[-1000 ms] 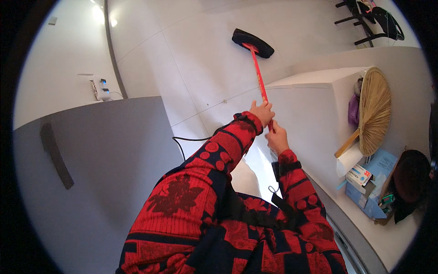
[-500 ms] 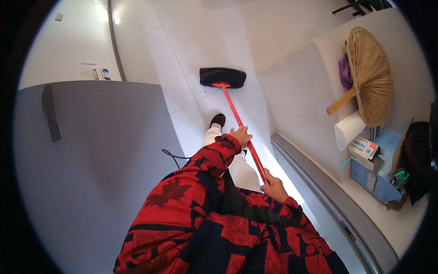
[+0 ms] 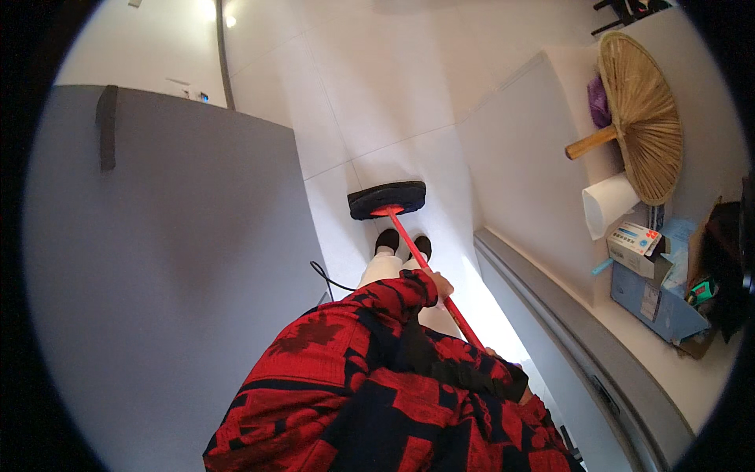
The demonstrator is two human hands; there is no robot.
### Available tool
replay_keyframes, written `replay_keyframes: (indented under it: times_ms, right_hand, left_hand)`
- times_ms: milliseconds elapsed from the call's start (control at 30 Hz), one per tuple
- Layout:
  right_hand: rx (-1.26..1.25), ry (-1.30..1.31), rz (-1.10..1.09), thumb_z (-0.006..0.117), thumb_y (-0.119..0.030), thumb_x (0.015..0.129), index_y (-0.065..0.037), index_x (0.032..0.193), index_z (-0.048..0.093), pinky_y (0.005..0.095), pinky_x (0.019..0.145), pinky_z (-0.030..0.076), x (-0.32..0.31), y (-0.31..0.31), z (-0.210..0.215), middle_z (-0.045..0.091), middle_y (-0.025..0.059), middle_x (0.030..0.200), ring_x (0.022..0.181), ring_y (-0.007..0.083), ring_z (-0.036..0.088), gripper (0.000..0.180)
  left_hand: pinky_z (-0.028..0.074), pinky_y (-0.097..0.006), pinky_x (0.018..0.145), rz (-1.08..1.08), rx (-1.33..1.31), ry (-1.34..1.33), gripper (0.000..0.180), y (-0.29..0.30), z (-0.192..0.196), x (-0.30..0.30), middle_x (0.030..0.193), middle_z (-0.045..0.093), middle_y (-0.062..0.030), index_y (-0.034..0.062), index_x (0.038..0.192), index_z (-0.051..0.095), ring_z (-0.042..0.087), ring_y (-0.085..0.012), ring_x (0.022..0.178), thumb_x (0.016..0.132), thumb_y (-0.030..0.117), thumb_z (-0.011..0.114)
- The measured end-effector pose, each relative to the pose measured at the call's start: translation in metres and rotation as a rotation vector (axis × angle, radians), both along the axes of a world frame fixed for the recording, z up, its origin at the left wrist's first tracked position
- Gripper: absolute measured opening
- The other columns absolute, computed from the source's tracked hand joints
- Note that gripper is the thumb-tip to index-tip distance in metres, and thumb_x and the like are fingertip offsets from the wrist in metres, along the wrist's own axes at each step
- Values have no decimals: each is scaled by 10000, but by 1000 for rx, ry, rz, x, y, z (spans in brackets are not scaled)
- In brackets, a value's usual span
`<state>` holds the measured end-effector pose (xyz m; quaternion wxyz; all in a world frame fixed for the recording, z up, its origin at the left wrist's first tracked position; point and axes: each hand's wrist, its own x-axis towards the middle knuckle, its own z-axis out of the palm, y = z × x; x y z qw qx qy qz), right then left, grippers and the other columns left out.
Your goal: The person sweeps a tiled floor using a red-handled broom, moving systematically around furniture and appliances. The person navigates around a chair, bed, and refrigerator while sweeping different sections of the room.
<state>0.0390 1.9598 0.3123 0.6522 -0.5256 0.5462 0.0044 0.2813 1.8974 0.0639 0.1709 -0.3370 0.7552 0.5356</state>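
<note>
A broom (image 3: 412, 250) with a red handle and a wide black head (image 3: 387, 199) slants across the middle of the view. Its head rests on the pale tiled floor just beyond my dark shoes. Partway down the handle, my left hand (image 3: 442, 285) is closed around it, the fingers partly hidden by the patterned red and black sleeve. Lower and nearer my body, my right hand (image 3: 492, 353) is at the handle's upper end; only a bit of it shows past the sleeve and a black strap.
A large grey panel (image 3: 181, 236) stands close on my left, with a black cable (image 3: 326, 277) beside it. On the right, a pale ledge holds a woven fan (image 3: 645, 118), a white roll (image 3: 609, 204), a small carton (image 3: 635, 248) and a blue box (image 3: 653, 303). A grey track (image 3: 550, 322) runs alongside.
The broom head has come back toward my feet, and both hands have drawn in closer to my body with the handle. Both shoes now show side by side behind the head.
</note>
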Motion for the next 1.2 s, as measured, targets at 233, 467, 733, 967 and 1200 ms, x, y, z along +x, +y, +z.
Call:
replay_keyframes:
  times_ms: [233, 467, 733, 967, 1200]
  right_hand:
    - [-82, 82, 68, 644, -117, 853, -69, 1382, 479, 279, 709, 484, 42, -26, 7, 681, 75, 925, 776, 92, 578, 557]
    - [-437, 97, 238, 596, -93, 731, -43, 1325, 501, 387, 712, 515, 194, -120, -108, 634, 272, 954, 811, 341, 673, 604]
    - [-556, 14, 359, 490, -66, 739, -57, 1037, 539, 523, 683, 450, 345, -189, -161, 600, 271, 809, 791, 482, 576, 302]
    - [-558, 192, 642, 517, -72, 736, -9, 1311, 416, 549, 666, 481, 295, -129, -167, 615, 292, 757, 725, 475, 609, 587]
    - [-448, 210, 749, 532, -56, 726, -44, 1382, 353, 542, 594, 487, 215, -54, -134, 607, 268, 676, 633, 454, 612, 681]
  left_hand:
    - [365, -606, 841, 222, -430, -130, 137, -11, 8, 35, 903, 657, -37, 152, 876, 685, 604, -247, 973, 776, 209, 611]
    - [345, -615, 892, 558, -644, -340, 116, -89, 1, 161, 898, 643, -25, 166, 871, 679, 587, -238, 1002, 787, 174, 599]
    - [369, -621, 930, 878, -648, -369, 217, -106, 21, 250, 1170, 536, -88, 101, 1010, 631, 451, -279, 1221, 807, 177, 633]
    - [354, -635, 962, 882, -415, -298, 279, -48, 7, 224, 1253, 500, -62, 155, 1057, 640, 396, -260, 1297, 780, 136, 670]
    - [385, -598, 905, 811, -320, -348, 235, 25, -10, 174, 1165, 515, -62, 155, 1011, 649, 390, -266, 1274, 784, 211, 671]
